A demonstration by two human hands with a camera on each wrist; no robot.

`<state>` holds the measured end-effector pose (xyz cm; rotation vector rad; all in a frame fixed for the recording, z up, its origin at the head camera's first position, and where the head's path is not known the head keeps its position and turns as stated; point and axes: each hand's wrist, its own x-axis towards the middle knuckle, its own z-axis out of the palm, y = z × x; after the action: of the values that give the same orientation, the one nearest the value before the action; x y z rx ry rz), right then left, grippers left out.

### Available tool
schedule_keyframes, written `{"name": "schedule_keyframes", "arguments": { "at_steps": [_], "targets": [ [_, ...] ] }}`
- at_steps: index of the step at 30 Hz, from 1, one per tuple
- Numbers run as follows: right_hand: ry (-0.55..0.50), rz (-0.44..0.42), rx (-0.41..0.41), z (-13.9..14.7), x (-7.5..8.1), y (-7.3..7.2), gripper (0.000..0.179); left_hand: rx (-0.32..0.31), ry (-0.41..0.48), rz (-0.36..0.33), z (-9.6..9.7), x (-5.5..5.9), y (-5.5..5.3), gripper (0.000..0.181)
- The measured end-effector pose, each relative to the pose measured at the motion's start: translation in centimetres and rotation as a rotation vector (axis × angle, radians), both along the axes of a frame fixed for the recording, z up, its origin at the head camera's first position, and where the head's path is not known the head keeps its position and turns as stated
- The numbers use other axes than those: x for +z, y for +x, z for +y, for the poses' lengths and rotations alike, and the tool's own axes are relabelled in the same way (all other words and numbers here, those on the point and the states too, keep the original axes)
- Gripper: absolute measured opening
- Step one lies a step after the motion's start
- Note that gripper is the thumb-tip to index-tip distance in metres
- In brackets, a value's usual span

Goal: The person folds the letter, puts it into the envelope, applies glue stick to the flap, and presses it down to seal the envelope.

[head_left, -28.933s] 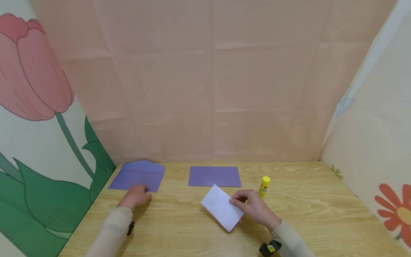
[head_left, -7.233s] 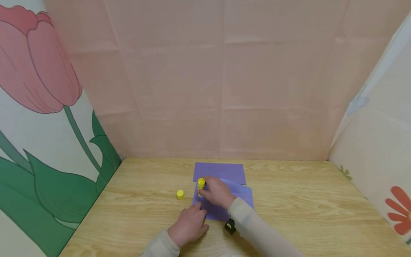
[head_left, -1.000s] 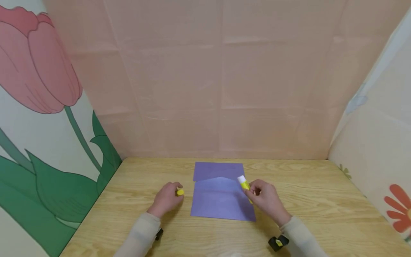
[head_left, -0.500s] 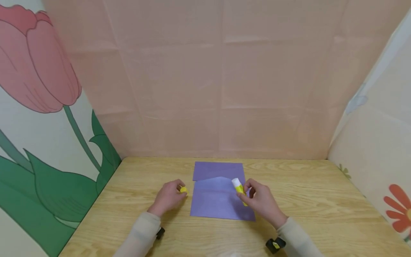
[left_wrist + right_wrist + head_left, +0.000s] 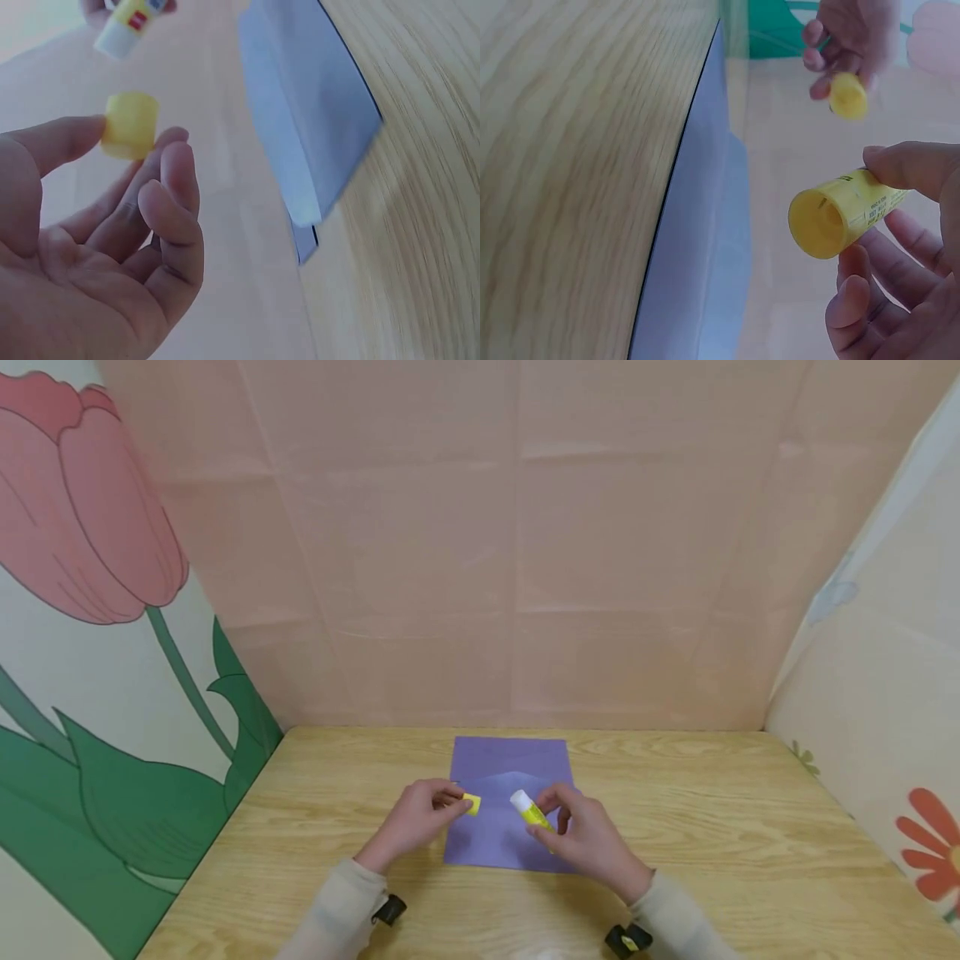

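Note:
My left hand (image 5: 422, 817) pinches a small yellow glue stick cap (image 5: 130, 126) between thumb and fingers, raised over the left side of a purple envelope (image 5: 491, 843). A yellow glue stick (image 5: 532, 812) with a white end is pinched in my right hand (image 5: 588, 835), tilted so that its white end faces the cap. A short gap separates cap and stick. In the right wrist view the hollow base of the glue stick (image 5: 847, 214) shows. The envelope lies on the table with its pointed flap toward the back, overlapping a darker purple sheet (image 5: 510, 755).
A light wood table (image 5: 712, 827) carries everything. A pinkish sheet (image 5: 480, 568) hangs along its back edge, with a tulip-patterned wall (image 5: 112, 527) on the left and a flower-patterned one (image 5: 885, 693) on the right.
Over the last second my left hand has lifted the cap and brought it rightward over the envelope. My right hand has moved left with the glue stick; earlier the cap lay on the table.

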<state>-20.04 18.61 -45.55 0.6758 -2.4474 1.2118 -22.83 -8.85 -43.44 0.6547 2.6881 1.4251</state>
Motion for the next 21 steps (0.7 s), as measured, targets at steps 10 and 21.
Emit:
{"name": "schedule_keyframes", "arguments": {
  "at_steps": [10, 21],
  "targets": [
    [0.003, 0.009, 0.062, -1.4, 0.6, 0.6, 0.032, -0.075, 0.128, -0.152, 1.5, 0.6, 0.6, 0.029],
    [0.051, 0.060, 0.089, -1.5, 0.4, 0.7, 0.031, -0.058, 0.136, -0.156, 1.9, 0.8, 0.8, 0.030]
  ]
}}
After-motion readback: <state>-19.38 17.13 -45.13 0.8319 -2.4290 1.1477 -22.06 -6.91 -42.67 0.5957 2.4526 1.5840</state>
